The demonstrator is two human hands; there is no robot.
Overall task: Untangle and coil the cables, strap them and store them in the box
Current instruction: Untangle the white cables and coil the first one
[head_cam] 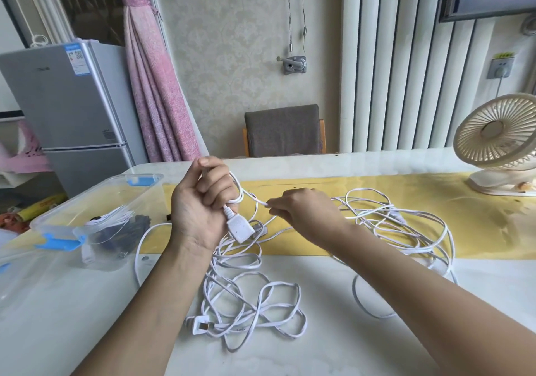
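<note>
Tangled white cables [249, 297] lie in loose loops on the table in front of me, with a white plug [200, 327] at the near end. More white loops [406, 230] spread to the right. My left hand [200, 201] is raised and closed around a cable, whose white socket end [240, 228] hangs below the fist. My right hand [304, 210] pinches the same cable a little to the right, above the yellow runner. A clear plastic box [95, 222] with blue latches stands at the left and holds dark straps and a white coil.
A cream desk fan [499, 146] stands at the table's far right. A yellow runner [478, 216] crosses the white table [319, 352]. Behind the table are a grey chair [282, 130], a silver fridge [72, 108] and a pink curtain [156, 91].
</note>
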